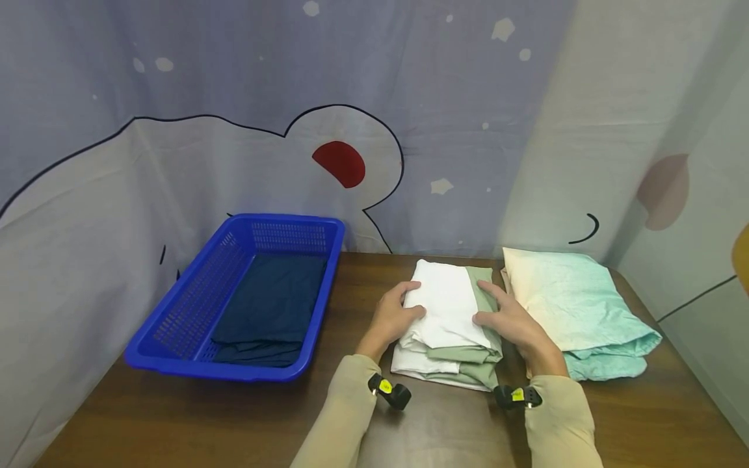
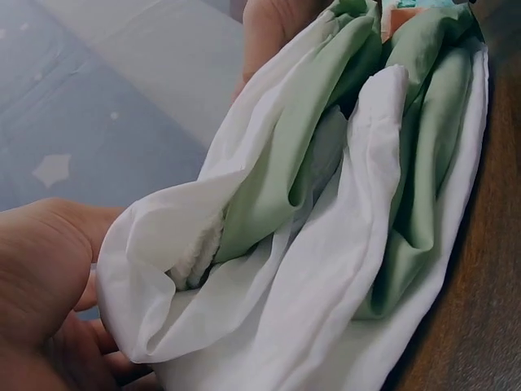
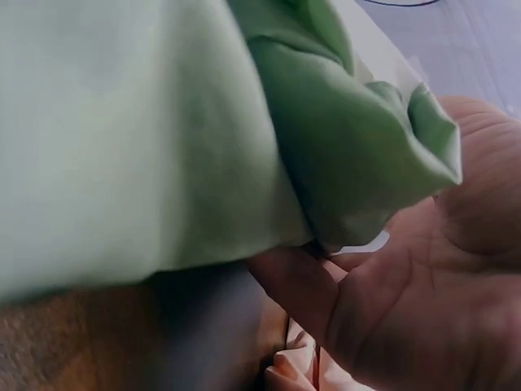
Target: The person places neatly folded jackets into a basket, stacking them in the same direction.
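Observation:
A folded white and green garment (image 1: 447,305) lies in layers on the wooden table, between my two hands. My left hand (image 1: 391,315) grips its left side, the thumb (image 1: 417,311) on the white upper layer. Along the green right side, my right hand (image 1: 517,325) holds it with the thumb on top. The left wrist view shows the loose front folds of the garment (image 2: 326,220), with the left palm (image 2: 41,285) beside them and fingers partly hidden behind the cloth. In the right wrist view, fingers of the right hand (image 3: 407,277) reach under the green cloth (image 3: 342,147).
A blue plastic basket (image 1: 137,348) stands on the left of the table (image 1: 456,429), with folded dark navy cloth (image 1: 266,299) inside. Right of my right hand lies a folded mint and cream cloth (image 1: 585,305). A patterned curtain (image 1: 456,97) hangs behind the table.

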### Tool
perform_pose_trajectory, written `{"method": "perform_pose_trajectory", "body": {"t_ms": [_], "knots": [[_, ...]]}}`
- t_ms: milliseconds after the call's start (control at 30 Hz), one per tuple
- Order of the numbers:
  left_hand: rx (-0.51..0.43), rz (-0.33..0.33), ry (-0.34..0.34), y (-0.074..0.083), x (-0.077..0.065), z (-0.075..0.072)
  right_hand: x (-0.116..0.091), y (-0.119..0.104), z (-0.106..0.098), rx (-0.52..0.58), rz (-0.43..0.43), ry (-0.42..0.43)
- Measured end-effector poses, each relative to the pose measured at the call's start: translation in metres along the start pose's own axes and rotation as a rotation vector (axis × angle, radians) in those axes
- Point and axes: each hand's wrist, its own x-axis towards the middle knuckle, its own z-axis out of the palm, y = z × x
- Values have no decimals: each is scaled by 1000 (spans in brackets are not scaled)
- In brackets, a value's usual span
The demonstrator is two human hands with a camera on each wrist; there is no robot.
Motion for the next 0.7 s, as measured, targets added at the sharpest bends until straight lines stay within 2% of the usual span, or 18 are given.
{"method": "perform_pose_trajectory", "body": {"t_ms": [400,700], "knots": [[6,47,-6,0,2,-3,-5,-6,-3,-117,-48,33],[7,127,21,12,0,-9,-10,-14,-8,-173,-78,73]]}}
